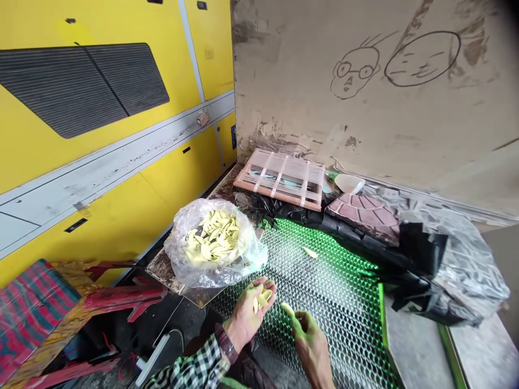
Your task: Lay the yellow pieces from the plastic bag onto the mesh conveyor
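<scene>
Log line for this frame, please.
left hand: holds pale yellow pieces | right hand: holds one piece | under hands: wire mesh | beside: plastic bag

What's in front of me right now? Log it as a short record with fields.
Left hand: palm up, holding pale yellow leaf-shaped pieces
Right hand: one pale piece at the fingertips
Nearby: clear plastic bag of more pieces; wire mesh beneath the hands, one piece lying on it
Rest: yellow panel; strapped wooden frame; black plastic sheet; sketched faces
</scene>
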The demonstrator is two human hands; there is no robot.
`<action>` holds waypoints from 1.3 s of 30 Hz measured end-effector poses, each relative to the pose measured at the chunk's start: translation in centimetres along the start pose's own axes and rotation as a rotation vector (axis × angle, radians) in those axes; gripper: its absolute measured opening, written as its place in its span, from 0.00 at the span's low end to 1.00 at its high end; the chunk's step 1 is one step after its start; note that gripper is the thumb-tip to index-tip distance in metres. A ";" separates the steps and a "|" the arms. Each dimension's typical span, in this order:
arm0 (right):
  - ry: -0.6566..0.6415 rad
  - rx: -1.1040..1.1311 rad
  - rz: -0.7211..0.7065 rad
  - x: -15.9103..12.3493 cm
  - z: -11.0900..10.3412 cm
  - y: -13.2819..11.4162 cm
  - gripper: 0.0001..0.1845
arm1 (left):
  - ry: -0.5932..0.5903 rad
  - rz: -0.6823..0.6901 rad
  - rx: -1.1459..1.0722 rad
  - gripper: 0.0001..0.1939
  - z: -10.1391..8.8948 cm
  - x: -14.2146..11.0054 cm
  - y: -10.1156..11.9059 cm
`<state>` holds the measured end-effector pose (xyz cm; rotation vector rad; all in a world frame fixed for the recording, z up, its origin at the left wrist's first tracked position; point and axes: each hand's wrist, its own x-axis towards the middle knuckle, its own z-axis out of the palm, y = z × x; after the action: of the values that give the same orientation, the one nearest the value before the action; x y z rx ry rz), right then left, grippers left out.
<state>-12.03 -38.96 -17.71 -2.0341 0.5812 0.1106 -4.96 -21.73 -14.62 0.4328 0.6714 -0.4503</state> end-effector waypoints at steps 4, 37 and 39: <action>0.051 -0.144 -0.079 -0.2 -0.9 -1.3 0.29 | -0.073 -0.021 0.106 0.12 -0.6 -0.3 -0.4; -0.132 0.269 -0.170 -2.3 1.1 -1.4 0.19 | -0.266 -0.071 0.314 0.24 0.1 -2.3 -2.1; -0.096 0.286 -0.130 -1.9 1.4 -1.7 0.22 | -0.220 -0.077 0.329 0.25 0.0 -2.3 -2.6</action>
<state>-12.74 -36.39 -16.45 -1.7726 0.3802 0.0440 -7.91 -23.23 -13.66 0.6584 0.4017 -0.6748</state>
